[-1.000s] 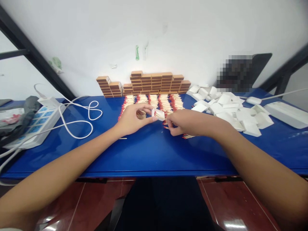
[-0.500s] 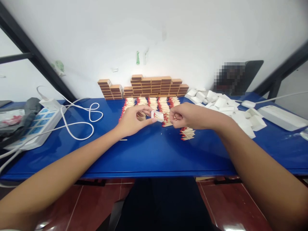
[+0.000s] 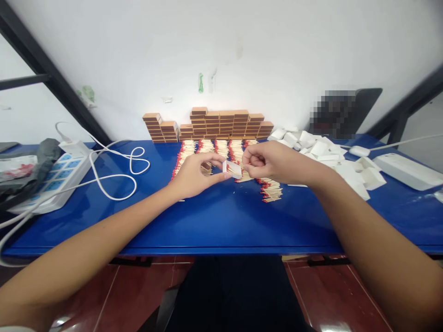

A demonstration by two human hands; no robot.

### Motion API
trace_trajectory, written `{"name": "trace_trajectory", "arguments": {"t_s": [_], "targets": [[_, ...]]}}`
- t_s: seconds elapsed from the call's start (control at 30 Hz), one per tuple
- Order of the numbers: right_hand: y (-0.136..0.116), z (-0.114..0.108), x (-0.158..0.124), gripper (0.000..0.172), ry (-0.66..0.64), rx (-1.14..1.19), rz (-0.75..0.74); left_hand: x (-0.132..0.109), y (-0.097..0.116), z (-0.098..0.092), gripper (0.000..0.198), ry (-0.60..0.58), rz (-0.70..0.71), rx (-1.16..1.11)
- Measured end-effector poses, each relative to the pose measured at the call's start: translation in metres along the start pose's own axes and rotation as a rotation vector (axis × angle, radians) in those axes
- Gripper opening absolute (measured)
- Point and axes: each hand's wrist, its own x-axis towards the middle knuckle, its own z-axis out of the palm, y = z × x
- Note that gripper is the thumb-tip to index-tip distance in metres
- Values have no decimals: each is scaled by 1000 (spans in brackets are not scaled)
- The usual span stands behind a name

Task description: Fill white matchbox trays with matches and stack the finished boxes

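My left hand [image 3: 192,175] holds a small white matchbox tray [image 3: 236,174] between thumb and fingers, tilted, with a few matches lying in it. Just right of the tray, my right hand [image 3: 266,161] is closed with thumb and fingertips drawn together; whatever it may hold is hidden. Beneath and behind both hands run several rows of red-tipped matches [image 3: 221,147] on the blue table. A smaller bunch of matches [image 3: 272,191] lies below the right hand.
Brown matchboxes [image 3: 219,121] stand stacked along the wall. White empty trays [image 3: 320,147] are heaped at the right, near a long white box [image 3: 408,170]. A power strip [image 3: 57,182] and looping white cable [image 3: 133,180] occupy the left. The table's front edge [image 3: 221,250] is close.
The tray in my left hand has shifted slightly right, and the gap to my right hand has narrowed. The right fingertips are now almost at the tray's edge.
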Motion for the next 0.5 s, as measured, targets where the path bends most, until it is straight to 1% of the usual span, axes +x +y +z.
{"name": "trace_trajectory", "arguments": {"t_s": [0.13,0.23,0.33,0.5], "targets": [[-1,10,4,10,1,24,-24,-1,4,0,41,-26,0,-27],[0,15,5,10,17,-6,-36,0,4,0,39,-50,-2,-71],[1,15,5,13,45,-58,-55,0,3,0,41,-64,-22,-121],[-1,10,2,21,91,-111,-75,2,1,-1,44,-38,-71,-140]]}}
